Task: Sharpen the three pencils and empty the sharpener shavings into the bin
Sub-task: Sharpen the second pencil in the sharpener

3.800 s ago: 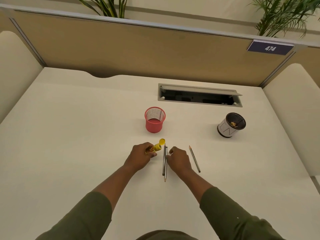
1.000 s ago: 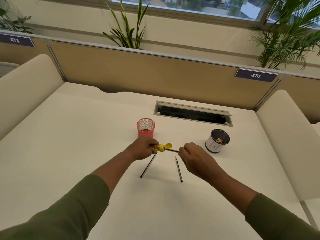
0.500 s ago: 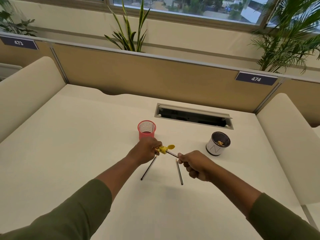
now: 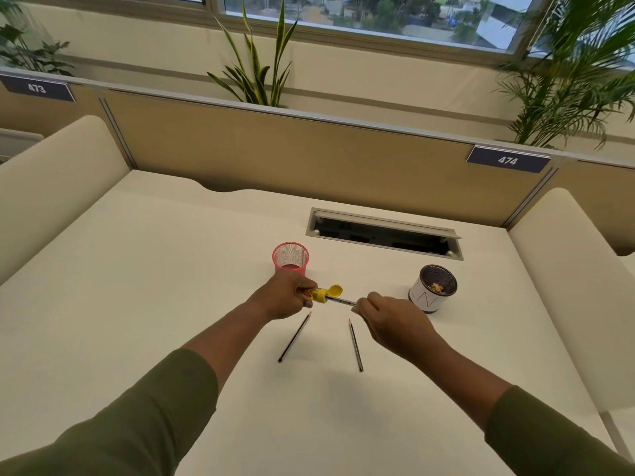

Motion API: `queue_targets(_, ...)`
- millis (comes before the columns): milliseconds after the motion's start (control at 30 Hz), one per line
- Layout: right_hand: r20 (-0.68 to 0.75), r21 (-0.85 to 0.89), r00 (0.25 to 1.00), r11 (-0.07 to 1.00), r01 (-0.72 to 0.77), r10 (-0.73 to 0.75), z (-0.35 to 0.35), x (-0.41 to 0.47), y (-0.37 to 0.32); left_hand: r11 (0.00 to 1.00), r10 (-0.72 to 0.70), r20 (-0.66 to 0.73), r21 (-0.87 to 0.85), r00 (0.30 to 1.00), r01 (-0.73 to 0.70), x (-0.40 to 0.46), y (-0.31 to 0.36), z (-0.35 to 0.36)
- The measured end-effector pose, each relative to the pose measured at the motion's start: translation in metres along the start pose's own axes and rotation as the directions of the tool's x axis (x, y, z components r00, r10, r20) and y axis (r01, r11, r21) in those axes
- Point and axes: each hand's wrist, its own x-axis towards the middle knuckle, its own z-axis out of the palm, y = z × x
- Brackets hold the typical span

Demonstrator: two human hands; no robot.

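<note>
Holding the small yellow plastic sharpener in a closed left hand, the person now has a thin dark pencil pushed into its hole. The right hand pinches the other end of that pencil with its fingertips. A few seconds ago all three pencils lay on the white desk and the right hand was only reaching down for one. Now that pencil is up off the desk, in the middle of the frame, so the sharpening has begun.

Half a second ago the right hand was a little lower and the pencil sloped more; that looks like twisting. Two more dark pencils, the left one and the right one, lie just below the hands. The black and white bin stands to the right with some shavings inside. The pink mesh cup stands just above the left hand.
</note>
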Motion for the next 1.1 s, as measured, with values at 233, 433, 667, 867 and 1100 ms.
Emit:
queue_targets(233, 0.681, 0.625, 0.544, -0.001, -0.781, 0.491, -0.011, 0.021, -0.027, 0.976, 0.200, -0.122, 0.108, 0.972, -0.187, -0.004, 0.001, 0.004)
queue_targets(433, 0.795, 0.572, 0.504, -0.138, -0.809, 0.338, -0.015, 0.012, -0.026, 0.968, 0.219, -0.063, 0.138, 0.974, -0.209, -0.003, -0.006, 0.009)
queue_targets(667, 0.071, 0.107, 0.995, 0.991, -0.078, 0.071, 0.009, -0.010, -0.010, 0.995, 0.091, 0.034, 0.036, 0.995, -0.092, 0.006, -0.009, 0.003)
queue_targets(867, 0.036, 0.218, 0.982, 0.957, -0.190, 0.187, 0.017, -0.009, -0.014, 0.997, 0.068, -0.015, -0.024, 0.998, -0.068, 0.007, -0.010, 0.011)
queue_targets(1100, 0.911, 0.412, 0.341, -0.543, -0.731, 0.232, -0.008, 0.010, -0.026, 0.966, 0.244, -0.089, 0.114, 0.966, -0.233, -0.002, -0.006, 0.016)
